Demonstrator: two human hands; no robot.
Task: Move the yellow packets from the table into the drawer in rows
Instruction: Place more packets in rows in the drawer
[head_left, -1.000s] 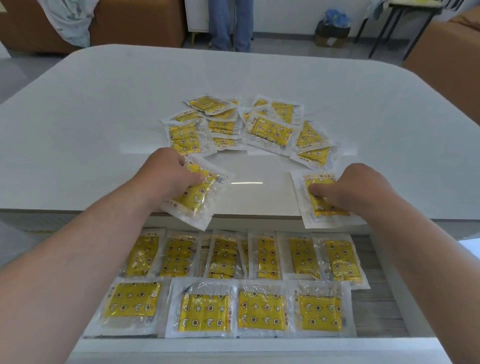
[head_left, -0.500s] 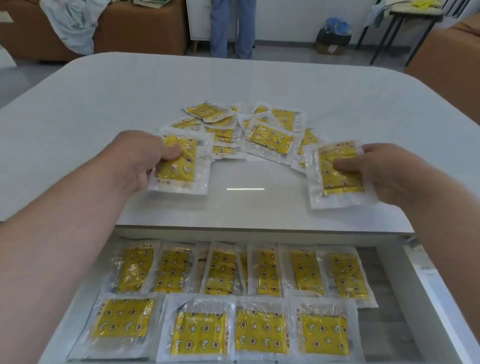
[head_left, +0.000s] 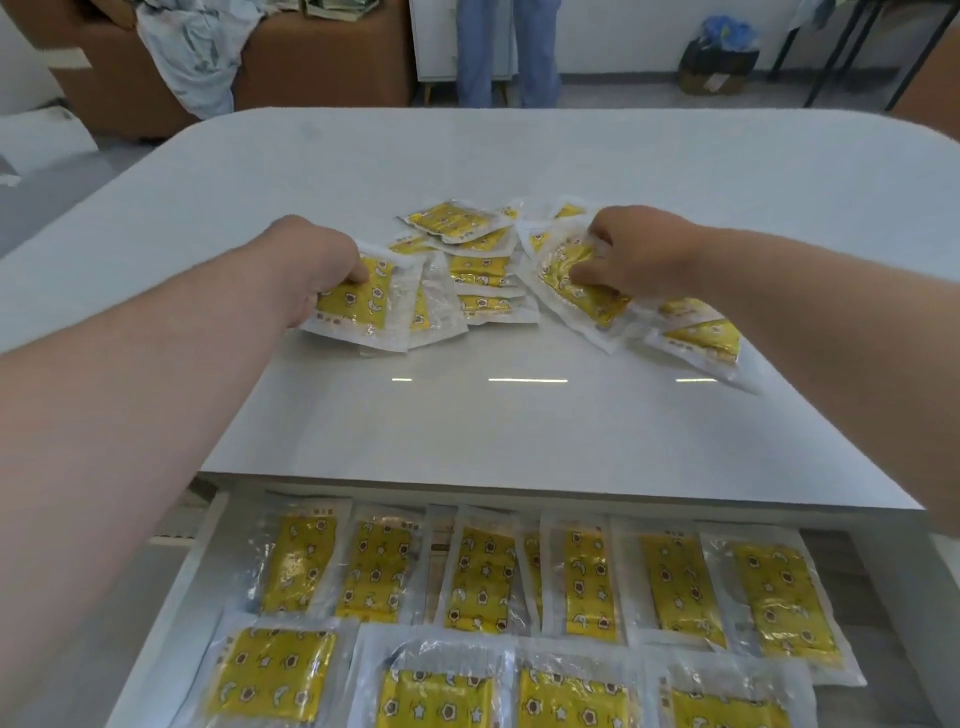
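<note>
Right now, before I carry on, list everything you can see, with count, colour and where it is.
Table: one, white, centre.
Drawer: one, white, open under the table's near edge.
Back-row packets: about seven, yellow in clear wrap, in the drawer, some overlapping.
Front-row packets: four visible, yellow, drawer's near side.
Loose packets: overlapping pile, count unclear, yellow, mid-table.
Left-hand packet: one, yellow, pile's left edge.
Right-hand packet: one, yellow, crumpled, pile's right.
Sofa: one, brown, far left.
Cloth: one, pale, on the sofa.
Legs in jeans: one pair, blue, beyond the table.
Left hand: pinches left-hand packet.
Right hand: grips right-hand packet.
</note>
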